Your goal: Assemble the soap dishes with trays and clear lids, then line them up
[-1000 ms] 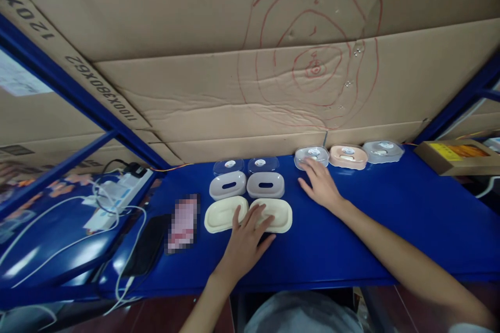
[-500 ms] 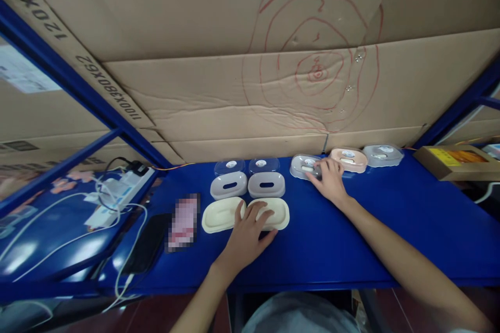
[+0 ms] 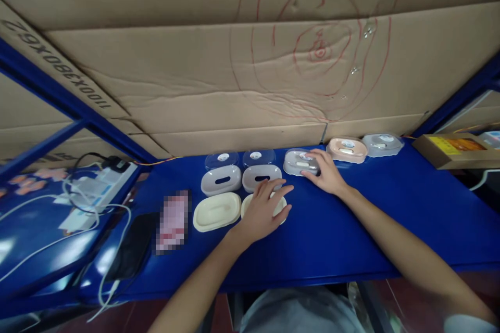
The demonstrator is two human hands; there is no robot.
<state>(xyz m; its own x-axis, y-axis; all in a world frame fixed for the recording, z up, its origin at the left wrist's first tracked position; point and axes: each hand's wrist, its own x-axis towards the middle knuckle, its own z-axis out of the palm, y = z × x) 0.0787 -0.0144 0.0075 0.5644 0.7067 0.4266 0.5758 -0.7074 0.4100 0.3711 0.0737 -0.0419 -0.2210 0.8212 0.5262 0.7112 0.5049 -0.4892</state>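
Note:
My right hand [image 3: 327, 174] has its thumb and fingers around the right side of a grey box with a clear lid [image 3: 296, 163]. My left hand [image 3: 266, 209] is spread above the right cream tray [image 3: 247, 207], which it partly covers. To its left lies another cream tray [image 3: 217, 211]. Behind these are two grey oval covers with dark slots, one on the left [image 3: 211, 179] and one on the right [image 3: 252, 178]. Two clear lids with round stickers, left [image 3: 230, 160] and right [image 3: 267, 157], lie at the back.
A peach box [image 3: 347, 151] and another grey box [image 3: 385, 146] stand at the back right, near a cardboard box [image 3: 449, 158]. On the left are a blurred pink item [image 3: 172, 222], a black phone [image 3: 133, 245], white cables and a power strip [image 3: 103, 187]. Cardboard [image 3: 187, 78] closes the back.
My left hand has moved right, off the left cream tray, with fingers pointing more to the right. My right hand stays at the grey box. The camera view has shifted.

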